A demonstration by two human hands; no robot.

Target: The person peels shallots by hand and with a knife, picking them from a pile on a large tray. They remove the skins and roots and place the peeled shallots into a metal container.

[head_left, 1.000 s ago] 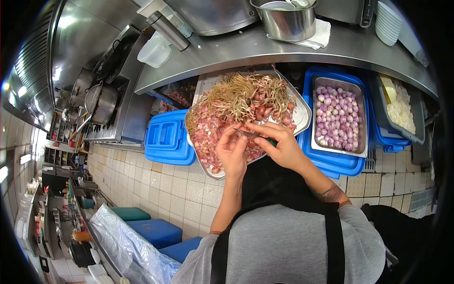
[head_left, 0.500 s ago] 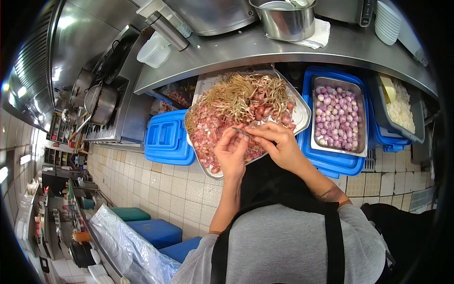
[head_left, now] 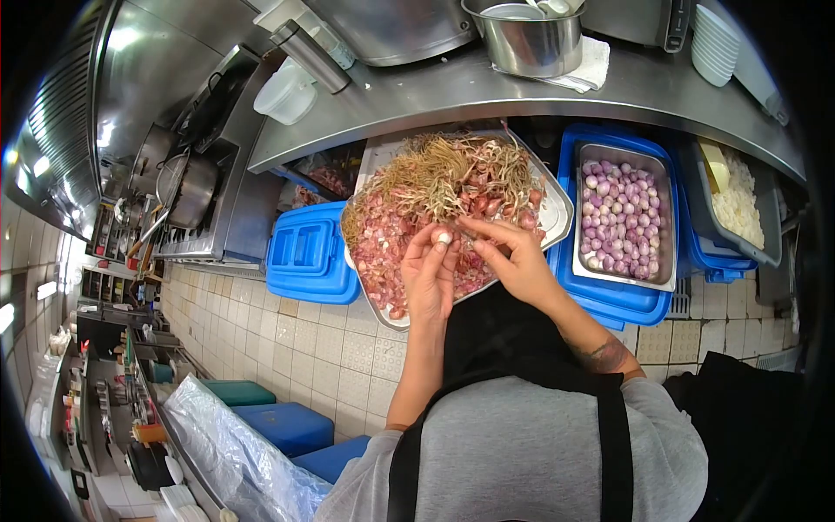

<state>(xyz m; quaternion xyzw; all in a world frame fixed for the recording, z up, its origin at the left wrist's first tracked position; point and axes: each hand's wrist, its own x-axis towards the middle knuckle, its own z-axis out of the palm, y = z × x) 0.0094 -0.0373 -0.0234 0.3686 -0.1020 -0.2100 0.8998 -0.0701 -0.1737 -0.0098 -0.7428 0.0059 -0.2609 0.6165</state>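
My left hand is closed, with a small pale shallot pinched at its fingertips. Close on the right is my right hand, its fingers bent together near the shallot; whatever they hold is too small or hidden to name. Both hands are over a metal tray. Reddish shallot skins cover the tray's near and left part. Behind them lies a heap of unpeeled shallots with dry, straw-coloured roots and stems.
Right of the tray, a steel pan of peeled purple shallots rests on a blue lidded bin. Farther right is a grey tub with white pieces. A steel counter overhangs the tray's back. A blue lid is at left.
My right hand has drawn slightly right, away from the left fingertips. The left hand has turned, and the pale shallot now shows in it. A thin dark piece between the hands no longer shows.
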